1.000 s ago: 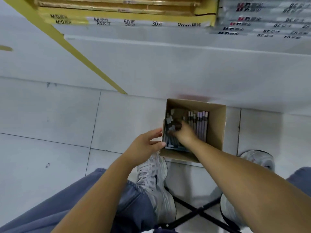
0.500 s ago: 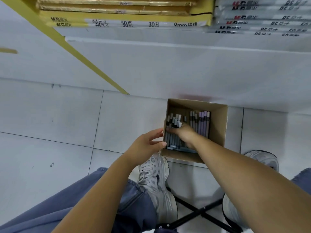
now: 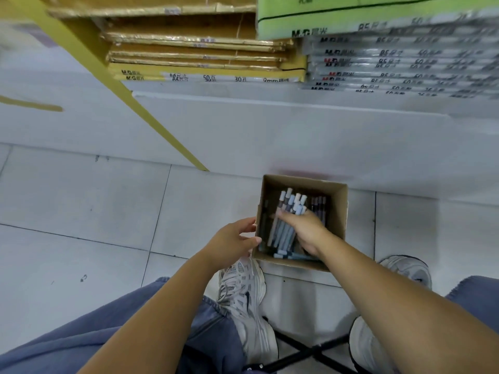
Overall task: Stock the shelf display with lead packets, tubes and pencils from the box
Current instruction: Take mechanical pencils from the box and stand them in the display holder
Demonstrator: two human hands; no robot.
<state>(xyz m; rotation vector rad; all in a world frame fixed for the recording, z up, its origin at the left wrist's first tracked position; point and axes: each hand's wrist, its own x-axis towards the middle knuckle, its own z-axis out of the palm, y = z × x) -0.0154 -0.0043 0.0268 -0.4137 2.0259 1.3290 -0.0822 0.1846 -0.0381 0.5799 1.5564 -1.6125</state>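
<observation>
An open cardboard box (image 3: 336, 220) stands on the tiled floor in front of my feet. Inside it my right hand (image 3: 303, 228) grips a bundle of grey and light-blue pencils (image 3: 287, 211), lifted so that their tips stand above the rest. More pencils (image 3: 318, 205) lie along the box's right side, and a few lie flat at its near edge (image 3: 289, 256). My left hand (image 3: 232, 242) holds the box's left wall, thumb at the rim and fingers curled outside.
A white shelf base (image 3: 270, 130) runs across behind the box, with a yellow upright (image 3: 129, 95) slanting down to the floor. Stacked yellow notebook packs (image 3: 205, 60) and clear-wrapped packs (image 3: 391, 68) lie on the shelf above. My shoes (image 3: 248, 300) and a black stool frame (image 3: 305, 352) are below.
My right hand has closed round a bundle of pencils and raised it within the box. The camera tilted up, showing more of the shelf. My left hand stays on the box wall.
</observation>
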